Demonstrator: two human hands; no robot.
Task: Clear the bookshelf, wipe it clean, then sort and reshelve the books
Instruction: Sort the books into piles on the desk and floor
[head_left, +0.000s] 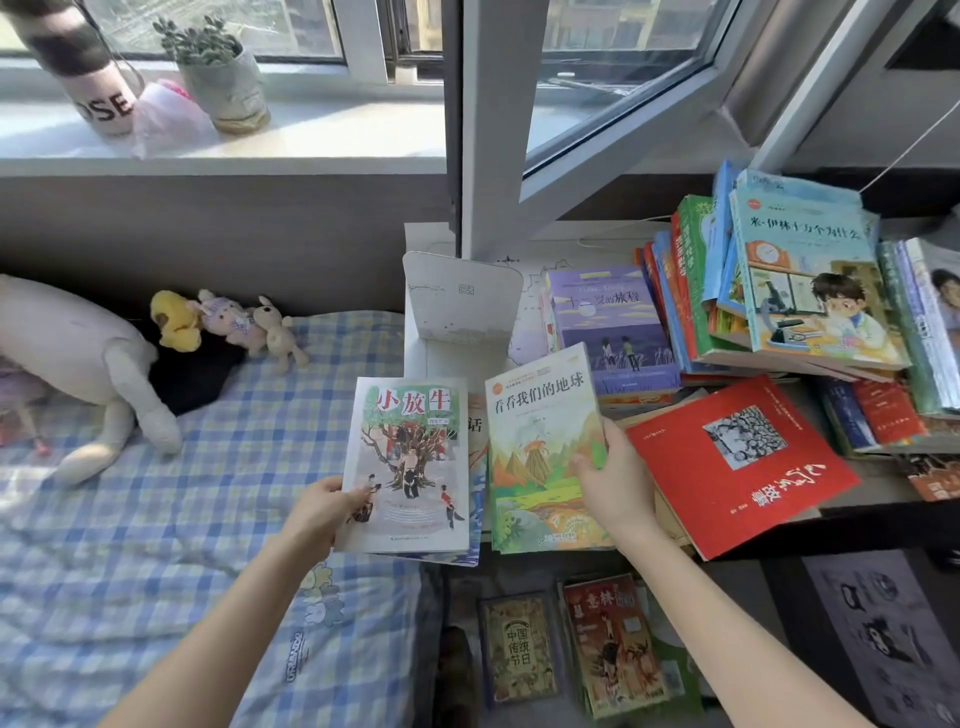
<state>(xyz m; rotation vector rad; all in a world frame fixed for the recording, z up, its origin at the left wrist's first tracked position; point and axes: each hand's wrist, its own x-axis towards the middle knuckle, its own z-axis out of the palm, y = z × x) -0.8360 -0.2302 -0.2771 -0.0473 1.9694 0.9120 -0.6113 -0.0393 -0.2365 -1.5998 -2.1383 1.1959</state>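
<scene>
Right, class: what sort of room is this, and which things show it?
Most likely a child's bedroom: a bed with a checked sheet, soft toys lined along its far edge, and piles of illustrated children's books beside the window.

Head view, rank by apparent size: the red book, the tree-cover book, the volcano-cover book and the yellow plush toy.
1. red book
2. tree-cover book and volcano-cover book, about alike, so unranked
3. yellow plush toy, smallest, though it lies farther off
</scene>
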